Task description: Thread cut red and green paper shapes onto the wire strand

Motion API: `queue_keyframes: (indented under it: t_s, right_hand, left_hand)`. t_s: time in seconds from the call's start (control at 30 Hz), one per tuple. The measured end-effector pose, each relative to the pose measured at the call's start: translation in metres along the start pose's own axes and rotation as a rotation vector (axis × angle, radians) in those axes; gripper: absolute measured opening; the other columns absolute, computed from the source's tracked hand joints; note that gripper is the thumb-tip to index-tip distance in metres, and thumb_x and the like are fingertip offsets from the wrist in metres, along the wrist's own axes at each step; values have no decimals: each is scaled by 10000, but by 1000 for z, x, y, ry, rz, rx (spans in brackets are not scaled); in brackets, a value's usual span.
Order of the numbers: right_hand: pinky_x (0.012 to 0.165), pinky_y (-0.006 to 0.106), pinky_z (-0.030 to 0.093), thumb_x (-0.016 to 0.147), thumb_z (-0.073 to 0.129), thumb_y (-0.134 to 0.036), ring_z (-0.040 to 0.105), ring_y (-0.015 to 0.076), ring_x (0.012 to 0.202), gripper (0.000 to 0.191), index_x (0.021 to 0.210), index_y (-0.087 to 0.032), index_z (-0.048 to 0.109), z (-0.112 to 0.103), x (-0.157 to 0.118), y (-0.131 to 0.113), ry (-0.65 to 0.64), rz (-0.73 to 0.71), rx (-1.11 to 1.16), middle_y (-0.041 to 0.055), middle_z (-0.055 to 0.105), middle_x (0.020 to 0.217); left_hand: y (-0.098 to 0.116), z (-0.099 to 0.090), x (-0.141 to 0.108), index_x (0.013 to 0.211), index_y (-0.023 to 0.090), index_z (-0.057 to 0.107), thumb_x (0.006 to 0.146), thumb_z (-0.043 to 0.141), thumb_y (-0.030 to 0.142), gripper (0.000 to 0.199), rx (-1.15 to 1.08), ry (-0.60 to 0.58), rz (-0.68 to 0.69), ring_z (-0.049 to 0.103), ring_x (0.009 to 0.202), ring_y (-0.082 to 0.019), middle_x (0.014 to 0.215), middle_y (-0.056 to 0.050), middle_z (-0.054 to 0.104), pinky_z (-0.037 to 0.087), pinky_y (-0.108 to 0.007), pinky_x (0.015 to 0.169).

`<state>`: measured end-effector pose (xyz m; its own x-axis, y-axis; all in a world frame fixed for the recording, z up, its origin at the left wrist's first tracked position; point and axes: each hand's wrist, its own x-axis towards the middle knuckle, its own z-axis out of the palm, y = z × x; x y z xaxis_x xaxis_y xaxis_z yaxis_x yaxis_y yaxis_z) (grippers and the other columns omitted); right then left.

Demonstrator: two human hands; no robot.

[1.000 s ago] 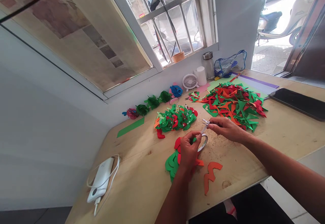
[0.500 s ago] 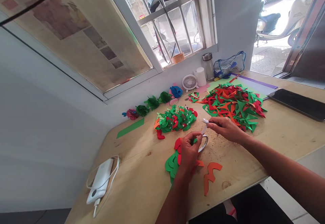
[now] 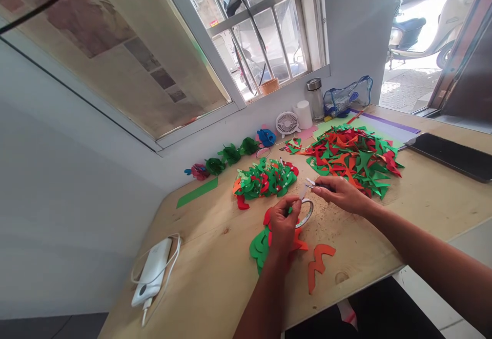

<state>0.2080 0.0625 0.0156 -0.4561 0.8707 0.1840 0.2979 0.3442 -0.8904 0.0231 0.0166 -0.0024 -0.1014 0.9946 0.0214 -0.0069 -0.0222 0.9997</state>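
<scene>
My left hand (image 3: 283,220) is closed on a roll of white tape (image 3: 310,214), whose ring hangs beside the fingers. A short tape end (image 3: 303,192) sticks up from its fingertips. Facing it, my right hand (image 3: 343,194) is closed around small scissors (image 3: 309,186) with thin metal tips, the handle mostly hidden in the palm. A small white piece (image 3: 309,180) sits by those tips. Beneath my left hand and wrist lie green paper shapes (image 3: 260,249) and red ones, partly covered. A wavy orange paper shape (image 3: 320,266) lies nearer the table edge.
Taped green and red shapes form a heap (image 3: 265,179) ahead. Paper scraps (image 3: 353,157) are piled behind my right hand. A phone (image 3: 451,155) lies at right, a white power bank with cable (image 3: 152,272) at left. Along the wall stand a small fan (image 3: 287,123) and a bottle (image 3: 315,99).
The tape strip that stretched between both hands is now parted, with a short end at my left fingertips. My left hand has shifted slightly left, and the scissor tips show more.
</scene>
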Motion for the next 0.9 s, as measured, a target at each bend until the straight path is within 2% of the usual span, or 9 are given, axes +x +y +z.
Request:
queue_keyframes:
  t_s: [0.13, 0.3, 0.63, 0.9]
  right_hand:
    - [486, 233, 259, 871, 434, -561, 348, 95, 542, 429, 862, -167, 605, 1, 0, 1, -29, -13, 9, -36, 402, 597]
    - [485, 239, 255, 872, 431, -563, 346, 96, 543, 443, 860, -158, 613, 1, 0, 1, -48, -23, 12, -36, 393, 593]
    - [491, 241, 258, 873, 432, -572, 367, 93, 550, 447, 783, -159, 577, 0, -1, -2, -69, -28, -13, -25, 425, 610]
    - [475, 233, 244, 875, 431, -567, 355, 89, 537, 450, 845, -155, 609, 1, -1, 1, -61, -42, -29, -29, 426, 605]
  left_hand:
    - [2, 0, 0, 793, 150, 686, 667, 703, 480, 353, 10, -14, -5, 385, 479, -64, 560, 33, 488, 305, -193, 460]
    - [1, 0, 1, 797, 155, 708, 685, 688, 457, 323, 59, -50, 24, 451, 519, -77, 659, -4, 595, 351, -200, 493]
    - [0, 0, 2, 792, 162, 714, 716, 667, 420, 273, 110, -59, 80, 497, 561, -99, 689, -20, 624, 385, -212, 524]
    - [-2, 0, 1, 805, 147, 707, 730, 652, 422, 290, 177, -69, 113, 479, 566, -97, 666, -14, 605, 376, -207, 529]
